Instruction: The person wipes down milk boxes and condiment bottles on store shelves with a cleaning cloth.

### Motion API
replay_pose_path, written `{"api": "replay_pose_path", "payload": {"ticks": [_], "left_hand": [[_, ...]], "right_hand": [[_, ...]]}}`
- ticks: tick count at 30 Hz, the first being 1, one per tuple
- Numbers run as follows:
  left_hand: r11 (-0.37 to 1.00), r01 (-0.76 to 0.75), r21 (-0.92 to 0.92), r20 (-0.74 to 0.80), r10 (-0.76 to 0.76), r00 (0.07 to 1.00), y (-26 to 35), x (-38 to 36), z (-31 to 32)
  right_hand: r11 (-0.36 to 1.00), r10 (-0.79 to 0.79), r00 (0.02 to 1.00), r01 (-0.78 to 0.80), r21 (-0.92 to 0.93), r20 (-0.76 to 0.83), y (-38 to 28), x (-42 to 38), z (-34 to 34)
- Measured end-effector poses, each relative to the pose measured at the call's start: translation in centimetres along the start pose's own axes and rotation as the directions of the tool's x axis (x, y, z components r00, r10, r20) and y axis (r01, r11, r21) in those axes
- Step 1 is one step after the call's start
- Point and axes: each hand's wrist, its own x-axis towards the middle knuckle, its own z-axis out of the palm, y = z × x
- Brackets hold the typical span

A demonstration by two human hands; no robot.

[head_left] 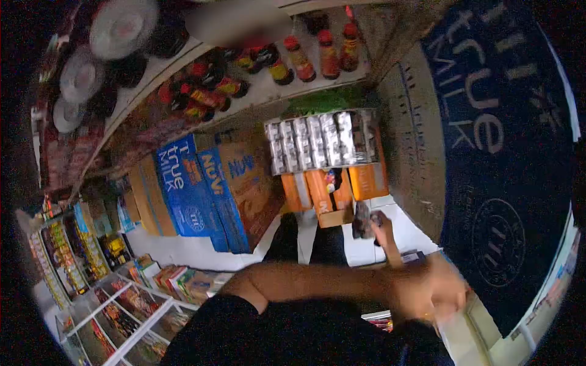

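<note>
My left arm reaches across in front of my body, and my left hand [436, 290] is at the right, over my right forearm. Motion smears its fingers. Beyond it, my right hand [383, 230] is closed on a small dark, shiny pack [363, 222], just below the orange cartons. A tray of silver-topped packs [311, 143] in several rows lies on top of these orange cartons [329, 189]. The cartons stand on the white tiled floor near my feet.
A large dark blue milk carton [494, 171] rises close on the right. Blue and brown boxes [198, 189] stand to the left. Red-capped sauce bottles [299, 58] line a shelf ahead. Divided snack bins [125, 311] are at lower left.
</note>
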Motion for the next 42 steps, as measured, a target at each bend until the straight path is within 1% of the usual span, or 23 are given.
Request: {"api": "replay_pose_path", "payload": {"ticks": [2, 3, 4, 5, 7, 10, 11, 13, 15, 16, 17, 18, 19, 20, 22, 23, 25, 26, 30, 33, 35, 39, 42], "left_hand": [[0.989, -0.139, -0.058, 0.129, 0.145, 0.981, 2.8, -0.4, 4.1], [0.980, -0.197, 0.003, 0.202, 0.193, 0.960, 3.5, -1.0, 5.0], [0.980, -0.197, 0.012, 0.190, 0.191, 0.963, 3.1, -1.8, 5.5], [0.969, -0.228, -0.095, 0.180, 0.242, 0.953, 2.1, -2.4, 6.1], [0.944, -0.263, -0.197, 0.157, 0.296, 0.942, 1.8, -3.8, 6.7], [0.719, 0.067, -0.692, 0.362, 0.266, 0.893, 3.8, -7.1, 6.6], [0.716, 0.057, -0.696, 0.350, 0.269, 0.897, 4.5, -8.0, 5.6], [0.954, -0.007, -0.300, 0.227, 0.078, 0.971, 5.4, -9.9, 1.1], [0.986, 0.031, 0.166, 0.016, -0.034, 0.999, 4.5, -11.7, -3.9], [0.876, 0.107, 0.471, -0.155, -0.037, 0.987, 1.8, -13.8, -5.9], [0.563, 0.297, 0.771, -0.336, -0.037, 0.941, -0.1, -16.3, -8.8], [0.216, 0.396, 0.893, -0.320, -0.315, 0.893, -1.4, -18.8, -12.9], [0.004, 0.525, 0.851, -0.445, -0.526, 0.725, -1.5, -20.5, -15.7], [-0.135, 0.707, 0.694, -0.719, -0.183, 0.671, -6.2, -24.7, -17.0], [-0.466, 0.802, 0.375, -0.922, -0.100, 0.373, -8.0, -26.4, -19.1], [-0.460, 0.807, 0.371, -0.924, -0.098, 0.369, -8.6, -27.2, -19.4], [-0.426, 0.718, 0.551, -0.828, -0.172, 0.533, -8.0, -27.4, -19.6], [-0.412, 0.741, 0.530, -0.844, -0.338, 0.416, -8.0, -27.2, -19.6], [-0.331, 0.825, 0.458, -0.876, -0.323, 0.357, -9.7, -28.6, -19.9], [-0.292, 0.878, 0.379, -0.900, -0.336, 0.277, -10.3, -28.6, -20.2], [-0.319, 0.886, 0.337, -0.888, -0.420, 0.187, -9.5, -27.8, -20.2], [-0.305, 0.887, 0.347, -0.896, -0.388, 0.217, -10.1, -28.0, -20.2], [-0.248, 0.917, 0.311, -0.891, -0.412, 0.191, -9.7, -27.6, -20.5]], "right_hand": [[0.983, -0.155, 0.988, 0.155, -0.101, 0.010, -2.1, 2.2, 0.7], [0.981, -0.195, 0.980, 0.193, 0.034, 0.045, -3.4, 3.3, 1.1], [0.953, -0.295, 0.954, 0.291, 0.083, 0.050, -5.8, 4.0, 1.3], [0.944, -0.221, 0.964, 0.174, 0.281, 0.147, -7.7, 4.8, 1.5], [0.931, -0.330, 0.934, 0.298, 0.212, 0.135, -11.0, 6.1, 2.6], [0.840, -0.525, 0.848, 0.530, -0.114, 0.071, -12.0, 9.8, 4.4], [0.807, -0.566, 0.824, 0.562, -0.180, 0.036, -14.4, 10.2, 4.8], [0.787, -0.606, 0.795, 0.593, -0.173, -0.030, -16.6, 12.3, 6.0], [0.781, -0.620, 0.776, 0.600, -0.172, -0.111, -18.4, 14.4, 7.8], [0.771, -0.634, 0.765, 0.612, -0.177, -0.116, -18.9, 15.4, 8.9], [0.760, -0.647, 0.753, 0.623, -0.183, -0.124, -19.3, 16.3, 10.1], [0.726, -0.679, 0.728, 0.649, -0.230, -0.090, -19.7, 17.0, 11.3], [0.687, -0.710, 0.703, 0.673, -0.275, -0.054, -19.8, 17.7, 12.5], [0.626, -0.750, 0.661, 0.695, -0.354, -0.028, -18.7, 18.8, 14.0], [0.576, -0.729, 0.667, 0.719, -0.389, 0.153, -19.7, 17.7, 15.9], [0.566, -0.715, 0.649, 0.756, -0.328, 0.262, -19.8, 17.2, 16.6], [0.398, -0.771, 0.471, 0.882, -0.254, 0.428, -19.9, 16.0, 17.9], [0.336, -0.780, 0.409, 0.912, -0.235, 0.473, -19.4, 15.8, 18.2], [0.130, -0.711, 0.381, 0.897, -0.422, 0.591, -21.0, 17.8, 17.5], [0.229, -0.745, 0.533, 0.768, -0.598, 0.400, -23.4, 20.6, 18.2], [0.282, -0.805, 0.507, 0.784, -0.553, 0.309, -23.5, 23.1, 19.2], [0.393, -0.859, 0.491, 0.813, -0.430, 0.143, -21.8, 22.0, 20.1], [0.421, -0.787, 0.513, 0.853, -0.310, 0.342, -18.8, 17.7, 19.5]]}}
